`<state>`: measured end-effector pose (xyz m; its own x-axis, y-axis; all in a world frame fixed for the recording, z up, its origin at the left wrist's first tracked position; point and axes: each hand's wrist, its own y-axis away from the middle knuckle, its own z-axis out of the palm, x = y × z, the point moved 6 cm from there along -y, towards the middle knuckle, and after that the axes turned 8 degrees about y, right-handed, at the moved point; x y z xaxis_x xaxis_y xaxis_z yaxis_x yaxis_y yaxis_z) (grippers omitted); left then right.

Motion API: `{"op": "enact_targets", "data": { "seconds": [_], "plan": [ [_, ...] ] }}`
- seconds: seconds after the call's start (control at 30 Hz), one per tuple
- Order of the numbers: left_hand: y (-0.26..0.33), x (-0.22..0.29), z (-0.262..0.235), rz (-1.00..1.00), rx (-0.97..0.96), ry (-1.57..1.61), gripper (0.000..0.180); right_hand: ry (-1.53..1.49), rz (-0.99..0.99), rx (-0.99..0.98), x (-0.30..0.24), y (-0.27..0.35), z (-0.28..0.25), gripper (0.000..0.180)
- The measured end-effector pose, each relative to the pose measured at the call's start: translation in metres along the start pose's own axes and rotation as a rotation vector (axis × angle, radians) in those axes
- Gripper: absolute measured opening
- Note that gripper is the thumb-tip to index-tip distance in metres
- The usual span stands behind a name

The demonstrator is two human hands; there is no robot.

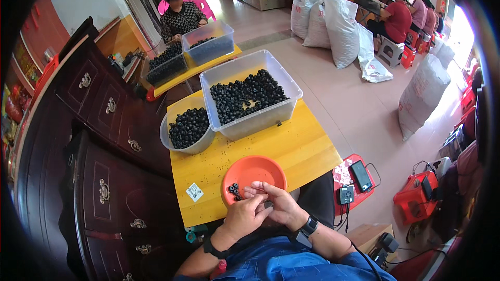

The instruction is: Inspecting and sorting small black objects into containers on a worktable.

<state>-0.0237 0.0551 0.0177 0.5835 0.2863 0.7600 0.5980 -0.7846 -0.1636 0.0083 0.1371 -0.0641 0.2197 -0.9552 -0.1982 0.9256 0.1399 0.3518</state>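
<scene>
My left hand [246, 215] and my right hand [284, 205] meet over the near edge of an orange bowl [263, 164]. The left hand's fingers are closed, its fingertips against the right palm. Palm up, the right hand has its fingers bent in, with a thin dark sliver near them too small to name. What either hand grips is hidden. Several small black ring-shaped parts [234, 188] lie at the bowl's left side. Beyond it, a round clear tub [194, 148] and a large clear bin [250, 131] hold many more of these black parts.
The yellow table [307, 151] carries a small white packet [194, 192]. Dark wooden drawers [104, 190] stand close at left. A red stool [359, 198] with a phone [361, 175] is at right. Another person [179, 18] sits beyond by more bins; full white sacks [341, 31] stand farther off.
</scene>
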Motion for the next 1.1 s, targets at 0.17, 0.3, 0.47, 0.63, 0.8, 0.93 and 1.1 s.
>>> {"op": "enact_targets", "data": {
  "seconds": [0.17, 0.3, 0.47, 0.63, 0.8, 0.93, 1.1],
  "plan": [
    [-0.002, -0.007, 0.003, 0.044, 0.108, 0.022, 0.022, -0.012, -0.011, -0.097, 0.002, -0.003, 0.004, 0.03],
    [-0.01, -0.006, -0.017, 0.004, 0.238, 0.127, 0.019, 0.151, -0.07, -0.164, -0.001, -0.001, 0.003, 0.029],
    [-0.008, -0.012, -0.03, -0.027, 0.308, 0.19, 0.02, 0.292, -0.042, -0.177, 0.0, 0.002, 0.003, 0.029],
    [-0.002, -0.001, -0.029, 0.088, 0.324, 0.149, 0.023, 0.155, 0.061, -0.295, 0.008, 0.006, -0.002, 0.029],
    [0.004, 0.001, -0.025, 0.14, 0.335, 0.037, 0.03, 0.138, -0.024, -0.29, 0.006, 0.011, 0.003, 0.024],
    [0.003, 0.01, -0.026, 0.207, 0.365, -0.026, 0.034, 0.144, -0.104, -0.43, -0.002, 0.009, 0.006, 0.021],
    [-0.002, 0.008, -0.028, 0.198, 0.36, 0.102, 0.035, 0.141, -0.095, -0.311, -0.007, 0.009, 0.008, 0.021]
  ]
}}
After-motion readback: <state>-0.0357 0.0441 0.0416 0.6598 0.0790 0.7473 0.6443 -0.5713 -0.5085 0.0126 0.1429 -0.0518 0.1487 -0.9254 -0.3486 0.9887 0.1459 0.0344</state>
